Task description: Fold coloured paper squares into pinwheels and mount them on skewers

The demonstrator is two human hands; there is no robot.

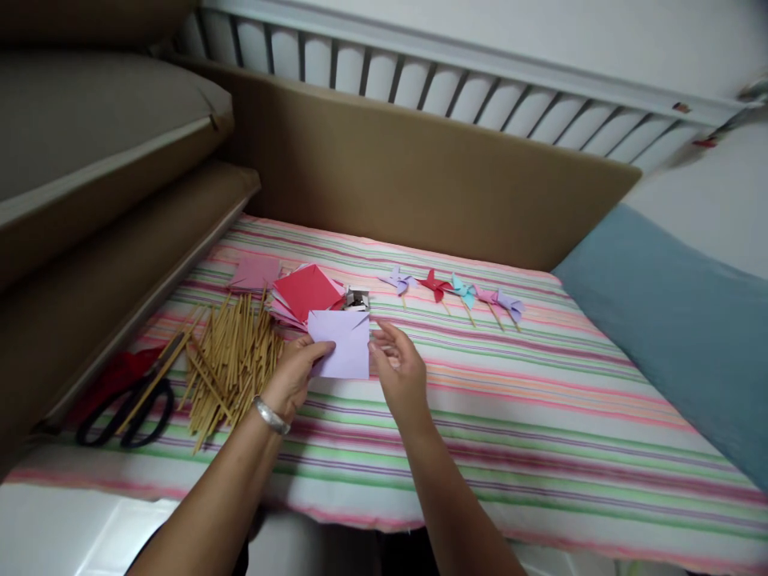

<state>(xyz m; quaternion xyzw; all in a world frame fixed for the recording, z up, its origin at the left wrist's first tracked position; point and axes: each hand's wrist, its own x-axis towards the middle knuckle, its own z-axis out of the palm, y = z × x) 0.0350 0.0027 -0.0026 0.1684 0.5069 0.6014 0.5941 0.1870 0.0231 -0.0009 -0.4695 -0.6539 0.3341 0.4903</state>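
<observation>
Head view shows us, mid-frame, our left hand [292,378] pinching a lilac paper square [342,344] at its left edge, while our right hand [397,368] touches its right edge with fingers loosely open; bamboo sticks [231,360] lie just left.

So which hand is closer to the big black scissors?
The left hand. It holds the lilac paper square just past the pile of wooden sticks, which lies between it and the black scissors. The right hand is farther away, on the paper's other side.
</observation>
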